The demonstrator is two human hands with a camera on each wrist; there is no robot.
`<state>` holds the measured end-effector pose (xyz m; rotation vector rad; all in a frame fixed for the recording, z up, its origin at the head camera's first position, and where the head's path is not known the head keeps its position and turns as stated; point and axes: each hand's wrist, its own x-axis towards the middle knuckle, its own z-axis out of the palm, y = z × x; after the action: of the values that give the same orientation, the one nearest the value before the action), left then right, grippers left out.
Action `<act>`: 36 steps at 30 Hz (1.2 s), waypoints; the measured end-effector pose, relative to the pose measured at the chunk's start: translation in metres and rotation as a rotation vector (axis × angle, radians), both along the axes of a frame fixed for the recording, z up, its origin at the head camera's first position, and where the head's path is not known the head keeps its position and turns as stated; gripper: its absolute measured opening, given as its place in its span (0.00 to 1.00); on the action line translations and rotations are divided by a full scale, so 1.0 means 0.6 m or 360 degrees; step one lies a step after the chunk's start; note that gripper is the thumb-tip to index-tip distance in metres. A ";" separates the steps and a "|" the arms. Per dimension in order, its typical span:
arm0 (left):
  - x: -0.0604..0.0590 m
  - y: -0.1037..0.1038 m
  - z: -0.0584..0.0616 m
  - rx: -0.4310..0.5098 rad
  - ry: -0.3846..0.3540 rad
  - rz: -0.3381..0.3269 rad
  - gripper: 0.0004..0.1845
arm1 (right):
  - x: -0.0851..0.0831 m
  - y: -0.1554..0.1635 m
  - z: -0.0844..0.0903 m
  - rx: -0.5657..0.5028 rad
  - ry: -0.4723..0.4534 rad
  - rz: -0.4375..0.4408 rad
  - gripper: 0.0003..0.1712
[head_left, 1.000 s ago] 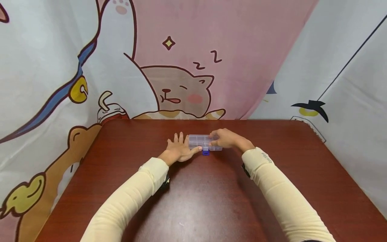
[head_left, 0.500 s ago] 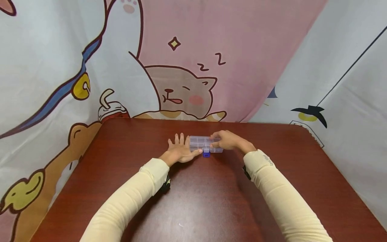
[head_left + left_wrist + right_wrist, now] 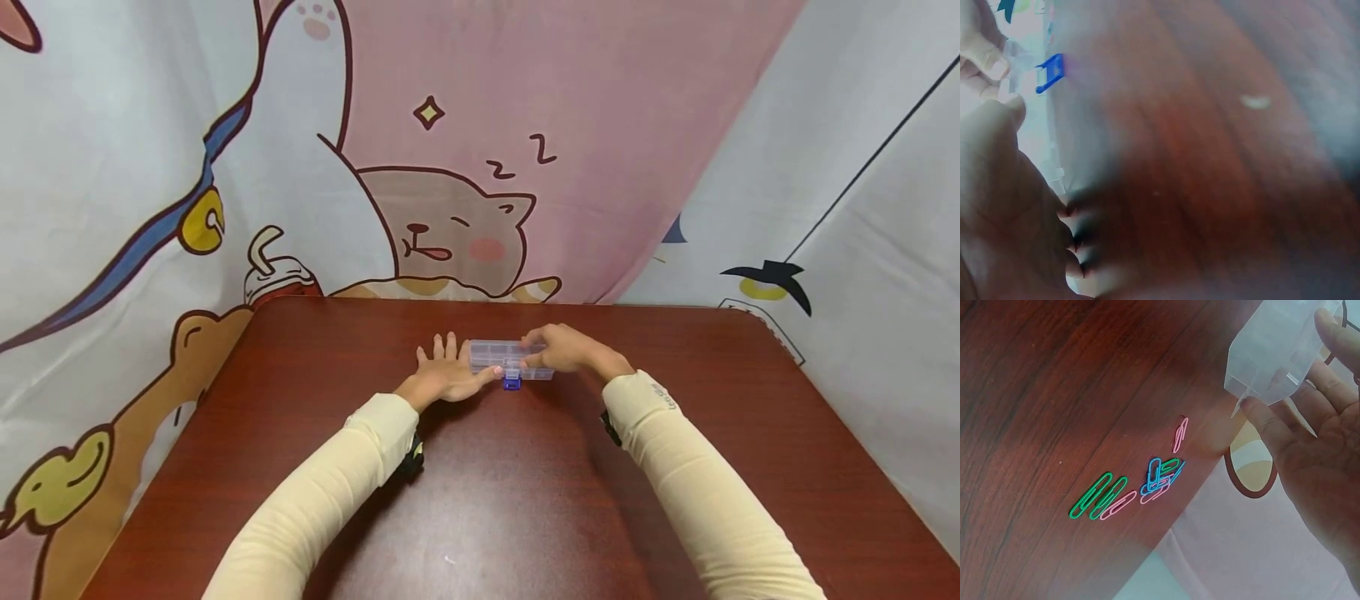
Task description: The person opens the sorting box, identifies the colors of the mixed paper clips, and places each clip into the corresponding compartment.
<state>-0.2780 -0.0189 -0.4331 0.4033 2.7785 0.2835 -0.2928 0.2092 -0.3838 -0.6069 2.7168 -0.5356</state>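
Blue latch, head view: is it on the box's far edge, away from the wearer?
No, the blue latch sits at the near edge of the clear box, toward the wearer.

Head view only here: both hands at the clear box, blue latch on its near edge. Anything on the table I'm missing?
Observer: Yes, right wrist view shows pink, green and blue paper clips lying on the table.
Operator: All in one pile?
Observer: No, one pink clip lies apart from the rest, on the side toward the clear box.
Operator: Latch is tiny for me. Shape?
Observer: In the left wrist view the blue latch has two prongs pointing toward the box.
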 end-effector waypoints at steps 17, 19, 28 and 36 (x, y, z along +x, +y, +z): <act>-0.001 0.001 0.004 0.0107 0.0024 0.0065 0.54 | -0.020 0.011 -0.013 -0.0412 -0.0081 -0.0274 0.27; 0.002 0.001 0.005 0.0105 0.0027 0.0061 0.54 | -0.023 0.009 -0.018 -0.0488 -0.0055 -0.0308 0.29; 0.001 -0.001 0.002 0.0129 0.0039 0.0059 0.53 | -0.031 -0.013 -0.029 -0.0709 -0.0022 -0.0609 0.40; 0.000 0.000 0.001 0.0116 0.0028 0.0050 0.54 | -0.040 -0.035 -0.047 -0.0625 0.0138 -0.0849 0.48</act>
<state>-0.2782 -0.0187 -0.4325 0.3813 2.8003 0.3914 -0.3170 0.1882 -0.4119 0.0329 2.8661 -1.2137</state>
